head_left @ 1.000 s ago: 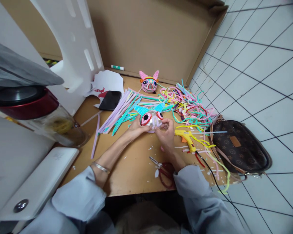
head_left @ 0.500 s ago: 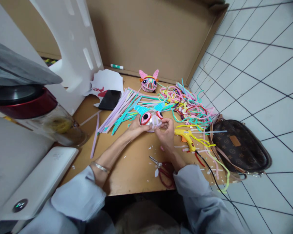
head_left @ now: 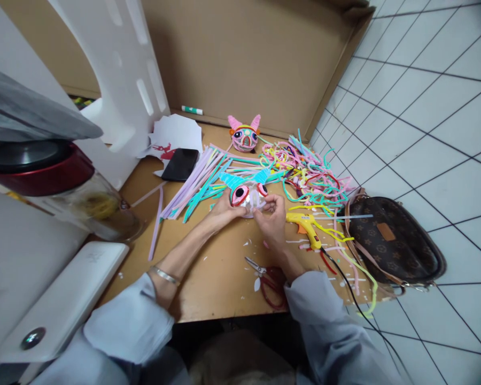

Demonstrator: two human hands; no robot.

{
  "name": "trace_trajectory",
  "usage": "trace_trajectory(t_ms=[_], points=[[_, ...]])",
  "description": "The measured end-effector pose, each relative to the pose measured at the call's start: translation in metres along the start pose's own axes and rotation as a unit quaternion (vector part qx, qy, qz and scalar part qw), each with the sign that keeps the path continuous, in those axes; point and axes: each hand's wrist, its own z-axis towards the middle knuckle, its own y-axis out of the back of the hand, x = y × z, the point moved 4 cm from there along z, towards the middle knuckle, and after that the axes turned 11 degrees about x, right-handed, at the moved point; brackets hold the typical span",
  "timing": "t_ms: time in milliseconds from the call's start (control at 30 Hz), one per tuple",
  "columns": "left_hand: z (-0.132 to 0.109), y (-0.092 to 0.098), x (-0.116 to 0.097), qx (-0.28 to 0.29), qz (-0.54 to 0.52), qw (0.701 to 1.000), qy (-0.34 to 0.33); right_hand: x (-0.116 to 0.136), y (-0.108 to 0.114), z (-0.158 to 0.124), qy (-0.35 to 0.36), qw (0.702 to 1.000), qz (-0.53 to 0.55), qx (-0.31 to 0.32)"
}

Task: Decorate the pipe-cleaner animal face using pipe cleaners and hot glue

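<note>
A small pipe-cleaner creature head [head_left: 248, 195] with two big pink-rimmed eyes and teal ears rests at the middle of the wooden table [head_left: 220, 272]. My left hand [head_left: 223, 210] grips its left side, fingers curled round it. My right hand [head_left: 271, 215] pinches its pale lower right part. A finished pink creature head [head_left: 245, 136] with pointed ears stands farther back. Straight pipe cleaners [head_left: 196, 184] lie fanned out behind my left hand.
A tangle of coloured pipe cleaners [head_left: 308, 174] lies at the right. A yellow glue gun [head_left: 304, 224], red scissors [head_left: 270, 280], a black phone [head_left: 180, 164], a brown patterned bag [head_left: 393, 240], a red-lidded jar [head_left: 64, 187] and a cardboard backboard [head_left: 244, 53] surround the work.
</note>
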Motion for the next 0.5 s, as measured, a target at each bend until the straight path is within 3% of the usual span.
trace_trajectory(t_ms=[267, 500], points=[[-0.0037, 0.0, -0.0088, 0.002, 0.002, 1.0, -0.002, 0.0015, 0.0003, -0.0008, 0.007, 1.0, -0.006, -0.001], [-0.0012, 0.001, -0.0021, -0.027, 0.006, 1.0, 0.01, 0.0033, -0.0001, -0.0014, 0.01, 1.0, -0.003, -0.004]])
